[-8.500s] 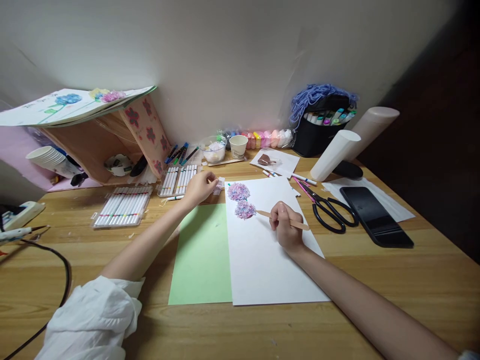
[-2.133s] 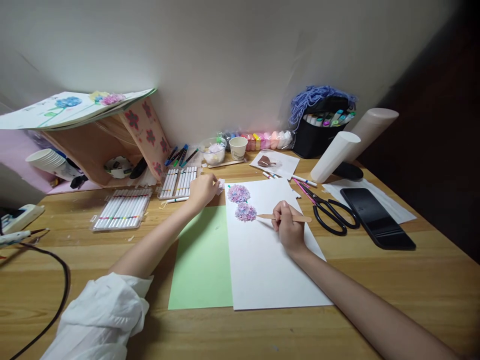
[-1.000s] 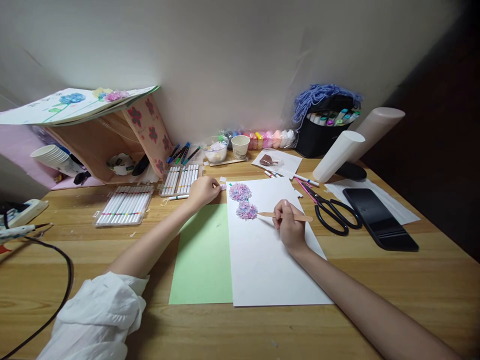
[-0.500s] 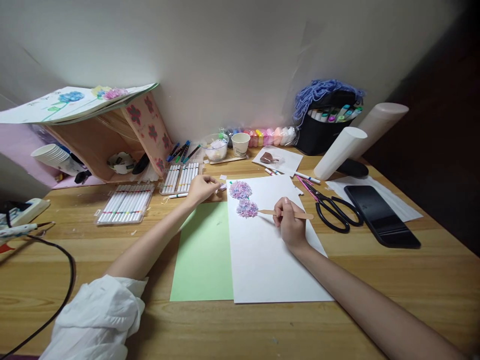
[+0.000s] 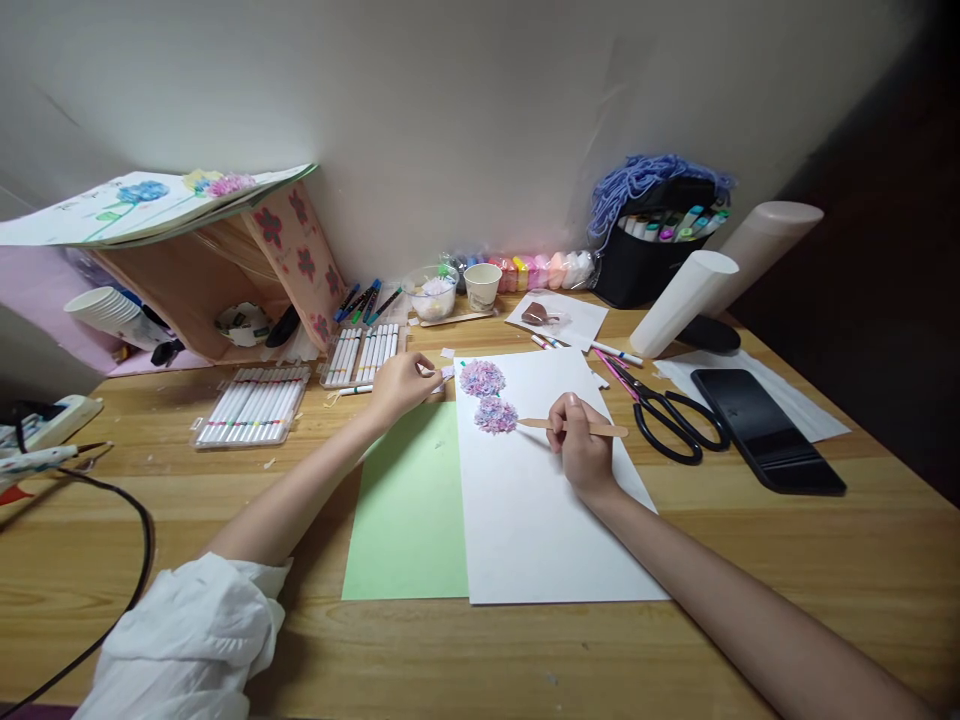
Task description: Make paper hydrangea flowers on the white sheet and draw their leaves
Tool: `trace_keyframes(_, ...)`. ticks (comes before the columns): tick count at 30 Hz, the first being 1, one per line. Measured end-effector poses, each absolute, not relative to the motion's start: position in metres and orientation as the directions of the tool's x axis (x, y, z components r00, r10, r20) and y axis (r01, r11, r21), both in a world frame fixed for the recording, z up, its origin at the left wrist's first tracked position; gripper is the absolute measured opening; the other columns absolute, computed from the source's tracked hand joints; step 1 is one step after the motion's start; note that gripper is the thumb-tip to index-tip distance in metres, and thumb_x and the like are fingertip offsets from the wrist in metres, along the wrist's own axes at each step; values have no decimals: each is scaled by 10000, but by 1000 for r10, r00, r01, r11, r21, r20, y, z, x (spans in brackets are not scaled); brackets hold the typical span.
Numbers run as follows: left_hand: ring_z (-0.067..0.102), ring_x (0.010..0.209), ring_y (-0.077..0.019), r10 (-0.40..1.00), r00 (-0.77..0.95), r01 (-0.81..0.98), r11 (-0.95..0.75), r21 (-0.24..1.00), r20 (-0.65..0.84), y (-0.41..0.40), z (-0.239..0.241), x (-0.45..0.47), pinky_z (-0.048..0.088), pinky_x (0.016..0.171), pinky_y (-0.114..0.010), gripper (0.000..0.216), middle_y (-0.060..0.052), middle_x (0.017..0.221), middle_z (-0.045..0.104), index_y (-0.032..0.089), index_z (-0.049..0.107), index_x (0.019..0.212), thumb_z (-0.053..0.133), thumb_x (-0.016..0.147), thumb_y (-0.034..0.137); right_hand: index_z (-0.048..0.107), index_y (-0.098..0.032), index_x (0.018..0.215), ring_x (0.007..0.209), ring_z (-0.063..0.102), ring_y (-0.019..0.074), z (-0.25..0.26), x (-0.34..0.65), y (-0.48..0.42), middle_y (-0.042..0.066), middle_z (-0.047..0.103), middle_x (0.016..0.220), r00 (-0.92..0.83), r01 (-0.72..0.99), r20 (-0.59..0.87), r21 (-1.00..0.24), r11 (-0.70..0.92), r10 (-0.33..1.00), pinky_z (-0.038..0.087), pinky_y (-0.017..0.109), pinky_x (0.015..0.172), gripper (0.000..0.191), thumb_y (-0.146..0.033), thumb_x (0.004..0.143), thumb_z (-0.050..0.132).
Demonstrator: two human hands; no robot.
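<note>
My right hand (image 5: 581,445) grips a flat wooden craft stick (image 5: 606,431) above the white paper (image 5: 551,540). The stick's pointed tip is by the right edge of the lower pink-purple paper flower cluster (image 5: 495,415). A second cluster (image 5: 482,378) sits just above it near the sheet's top left corner. My left hand (image 5: 405,382) is closed in a pinch beside small pale paper bits (image 5: 448,371), left of the clusters. Whatever lies between its fingertips is too small to make out. Green paper (image 5: 405,520) lies partly under the white sheet.
Black-handled scissors (image 5: 671,415) and a phone (image 5: 765,430) lie to the right. Cases of white markers (image 5: 251,405) stand at left. Behind are a paper cup (image 5: 482,287), a clear bowl (image 5: 431,294) and a black marker bag (image 5: 652,265). A glue gun (image 5: 45,460) with a cord rests far left.
The left hand has shifted very slightly at the paper bits, its fingers curling a little more. The right hand and the craft stick stay in place over the sheet.
</note>
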State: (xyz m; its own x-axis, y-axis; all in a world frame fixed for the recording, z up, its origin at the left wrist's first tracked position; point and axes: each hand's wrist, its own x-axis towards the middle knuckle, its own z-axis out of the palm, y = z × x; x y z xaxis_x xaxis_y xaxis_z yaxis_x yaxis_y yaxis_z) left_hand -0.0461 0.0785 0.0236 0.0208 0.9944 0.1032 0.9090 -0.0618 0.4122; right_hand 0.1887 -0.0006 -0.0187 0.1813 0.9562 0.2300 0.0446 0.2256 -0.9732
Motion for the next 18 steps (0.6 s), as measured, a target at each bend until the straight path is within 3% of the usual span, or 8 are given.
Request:
trace_keyframes(4,616,801,-217,997,44,922,-63,382,57,87,19,-43,380,614,-260,223,-67,857,702,189,694,827,571,734,351,411,-220,563,386,353,105,-18,189,-1,-49,386,416,181,55,227,-974,221,957,267,271,436,455,-454,949,348)
trace_keyframes(10,607,766,-206,997,75,913,-82,399,32,93,15,-43,363,595,-252,153,-59,805,699,188,677,756,573,732,299,397,-222,546,401,348,107,-17,188,-2,-48,370,425,188,64,224,-974,216,956,274,276,451,467,-449,950,340)
trace_keyframes(18,585,674,-171,994,67,842,-101,530,83,93,16,-47,367,567,-234,122,-33,718,662,179,626,750,550,725,271,396,-219,549,410,352,107,-17,188,-2,-49,373,434,187,60,222,-975,215,957,280,272,461,463,-441,952,343)
